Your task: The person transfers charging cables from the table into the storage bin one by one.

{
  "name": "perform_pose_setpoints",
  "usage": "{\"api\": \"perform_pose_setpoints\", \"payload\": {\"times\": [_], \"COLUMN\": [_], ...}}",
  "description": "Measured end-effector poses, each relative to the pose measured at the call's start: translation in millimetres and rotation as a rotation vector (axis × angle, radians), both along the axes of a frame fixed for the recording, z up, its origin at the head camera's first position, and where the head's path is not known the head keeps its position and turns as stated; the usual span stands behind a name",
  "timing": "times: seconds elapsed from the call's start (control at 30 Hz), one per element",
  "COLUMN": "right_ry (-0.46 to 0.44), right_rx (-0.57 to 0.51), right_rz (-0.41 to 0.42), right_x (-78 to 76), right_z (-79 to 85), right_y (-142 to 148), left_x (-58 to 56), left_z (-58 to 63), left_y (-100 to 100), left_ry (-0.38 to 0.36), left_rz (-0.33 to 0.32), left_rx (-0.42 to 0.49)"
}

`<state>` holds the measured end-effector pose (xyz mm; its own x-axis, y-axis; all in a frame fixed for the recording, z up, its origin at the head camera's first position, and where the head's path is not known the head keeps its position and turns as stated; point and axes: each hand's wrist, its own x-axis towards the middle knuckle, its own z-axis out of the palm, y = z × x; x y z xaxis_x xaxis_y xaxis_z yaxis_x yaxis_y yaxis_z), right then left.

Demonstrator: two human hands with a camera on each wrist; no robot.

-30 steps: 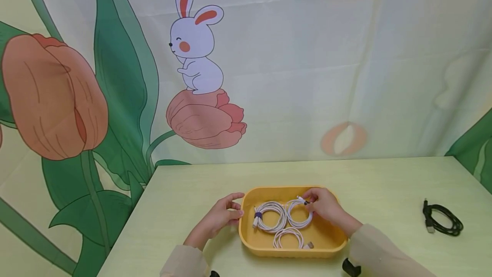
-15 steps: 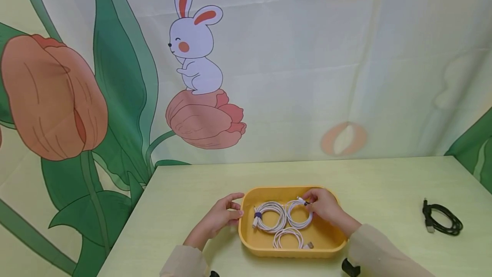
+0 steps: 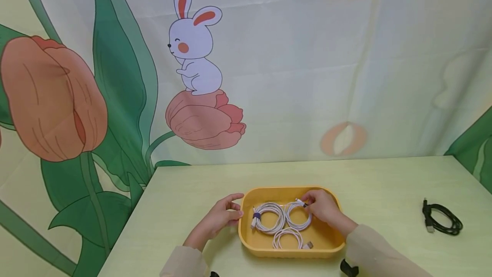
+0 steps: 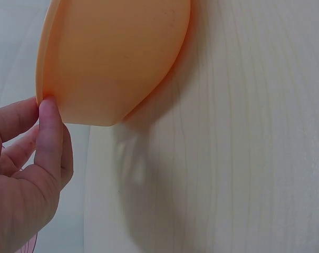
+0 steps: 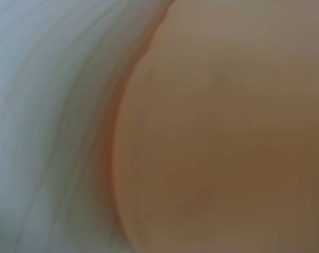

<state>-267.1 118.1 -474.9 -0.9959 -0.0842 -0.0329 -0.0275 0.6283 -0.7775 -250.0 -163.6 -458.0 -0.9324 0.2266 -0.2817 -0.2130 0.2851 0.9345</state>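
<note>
A yellow tray [image 3: 296,253] stands on the table with three coiled white cables in it. My left hand [image 3: 220,216] holds its left end, thumb against the outer wall and a finger at the rim, as the left wrist view shows. Inside the tray, my right hand [image 3: 323,208] pinches the upper right white cable [image 3: 299,228] by its black tie. To the left of that one lies a thicker white cable [image 3: 269,205] with a dark blue tie. The third white cable [image 3: 275,240], with a USB plug, lies in front. The right wrist view shows only the blurred tray wall [image 5: 217,132], no hand.
A coiled black USB cable [image 3: 457,228] lies on the table [image 3: 388,191] to the right of the tray. Behind the table hangs a cloth [image 3: 284,76] printed with a rabbit and tulips.
My right hand and the cable it pinches have shifted very slightly left, and the thicker cable has turned a little. My left hand has kept its place at the tray's end.
</note>
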Motion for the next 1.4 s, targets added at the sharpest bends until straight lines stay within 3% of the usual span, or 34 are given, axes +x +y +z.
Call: {"api": "perform_pose_setpoints", "payload": {"times": [0.77, 1.4], "right_ry": [-0.061, -0.091], "right_rx": [0.104, 0.099], "right_rz": [0.057, 0.073], "right_x": [-3.0, 0.2], "right_z": [-5.3, -2.5], "right_y": [2.1, 1.6], "left_x": [1.1, 1.2], "left_z": [-0.9, 0.0], "left_y": [0.3, 0.5], "left_ry": [0.007, 0.012], "left_rz": [0.002, 0.006], "left_rx": [-0.015, -0.011]}}
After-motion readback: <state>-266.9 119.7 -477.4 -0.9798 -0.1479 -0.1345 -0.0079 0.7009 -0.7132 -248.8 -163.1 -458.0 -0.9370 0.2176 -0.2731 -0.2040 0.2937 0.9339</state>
